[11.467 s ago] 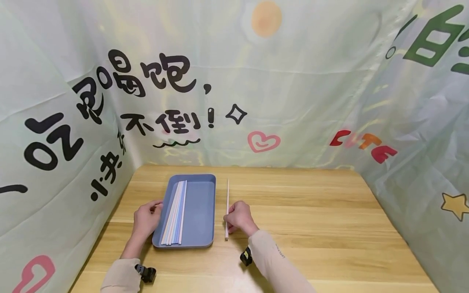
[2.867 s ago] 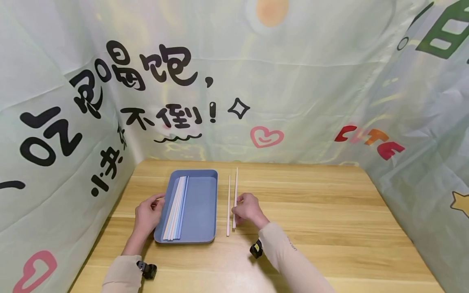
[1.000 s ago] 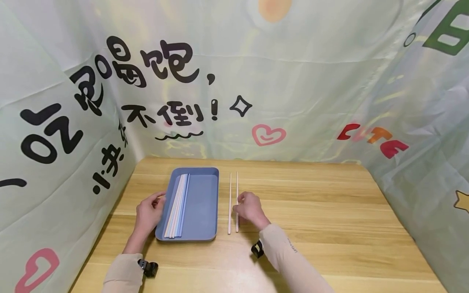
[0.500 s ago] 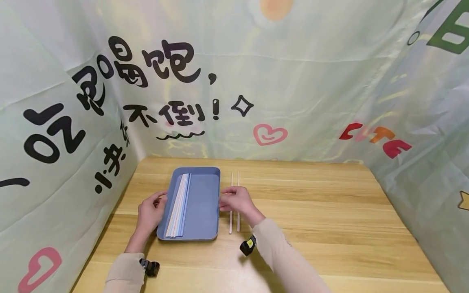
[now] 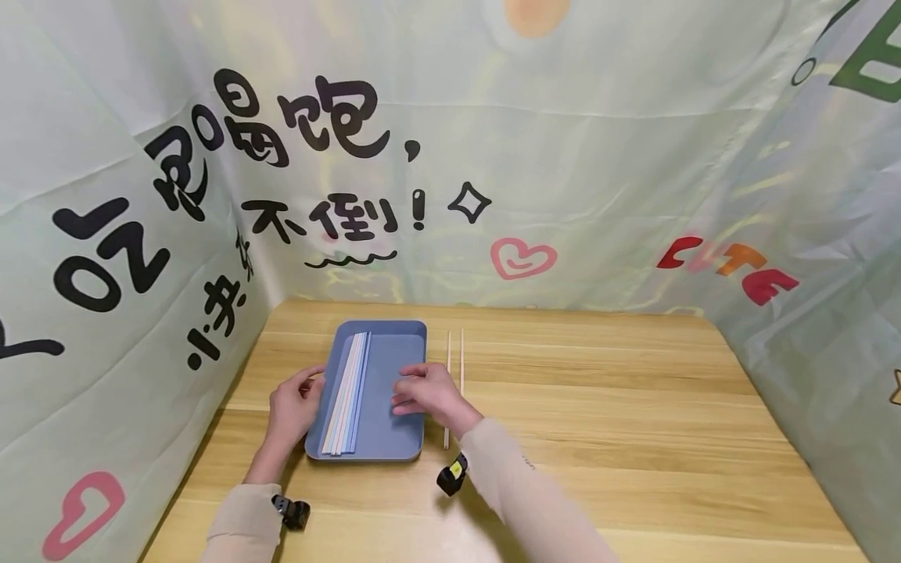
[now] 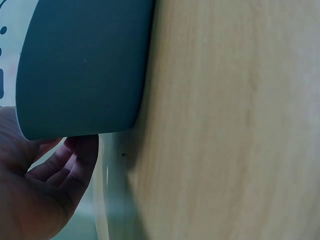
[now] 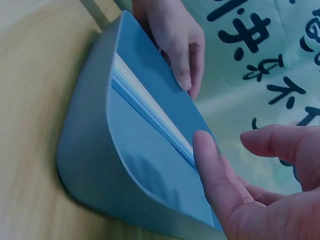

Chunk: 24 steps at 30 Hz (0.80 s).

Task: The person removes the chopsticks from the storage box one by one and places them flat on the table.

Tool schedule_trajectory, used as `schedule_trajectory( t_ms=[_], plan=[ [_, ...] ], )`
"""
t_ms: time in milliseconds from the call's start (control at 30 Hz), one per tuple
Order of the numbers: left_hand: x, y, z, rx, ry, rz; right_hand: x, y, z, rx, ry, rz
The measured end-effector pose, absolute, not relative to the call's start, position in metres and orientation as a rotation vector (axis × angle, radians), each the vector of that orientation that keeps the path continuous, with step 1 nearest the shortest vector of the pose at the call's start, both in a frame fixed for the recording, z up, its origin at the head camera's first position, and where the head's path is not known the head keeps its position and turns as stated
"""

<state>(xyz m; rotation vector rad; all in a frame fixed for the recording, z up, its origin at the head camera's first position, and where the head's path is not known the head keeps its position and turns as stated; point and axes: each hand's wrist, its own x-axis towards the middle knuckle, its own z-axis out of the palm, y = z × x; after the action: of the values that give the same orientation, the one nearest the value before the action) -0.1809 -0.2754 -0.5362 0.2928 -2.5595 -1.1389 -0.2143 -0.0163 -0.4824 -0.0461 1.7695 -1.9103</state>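
A blue-grey tray (image 5: 396, 435) lies on the table with several pale pink, white and blue chopsticks (image 5: 347, 395) bunched lengthwise along its left half. My left hand (image 5: 292, 403) grips the tray's left side; the right wrist view shows its thumb on the rim. Over the tray's right half hovers my right hand (image 5: 431, 392), holding nothing, with thumb and fingers apart in the right wrist view. To the right of the tray, a pinkish chopstick (image 5: 449, 350) and a second chopstick (image 5: 461, 352) lie roughly parallel, partly hidden by my right hand and wrist.
The light wooden table (image 5: 605, 422) extends to the right and towards me. A printed cloth (image 5: 598, 172) with lettering and drawings hangs around its back and sides. Each sleeve carries a small black wrist camera, the left camera (image 5: 292, 512) close to the table.
A second chopstick now lies beside the first on the table. My right hand has released it and moved left over the tray. My left hand stays on the tray.
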Motion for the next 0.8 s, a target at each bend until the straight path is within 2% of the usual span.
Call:
schedule_trajectory(
  t_ms=[800],
  plan=[
    [-0.183,-0.276,-0.539,0.28,-2.552,-1.113,-0.188,-0.063,-0.504,-0.008,1.755,-1.799]
  ],
)
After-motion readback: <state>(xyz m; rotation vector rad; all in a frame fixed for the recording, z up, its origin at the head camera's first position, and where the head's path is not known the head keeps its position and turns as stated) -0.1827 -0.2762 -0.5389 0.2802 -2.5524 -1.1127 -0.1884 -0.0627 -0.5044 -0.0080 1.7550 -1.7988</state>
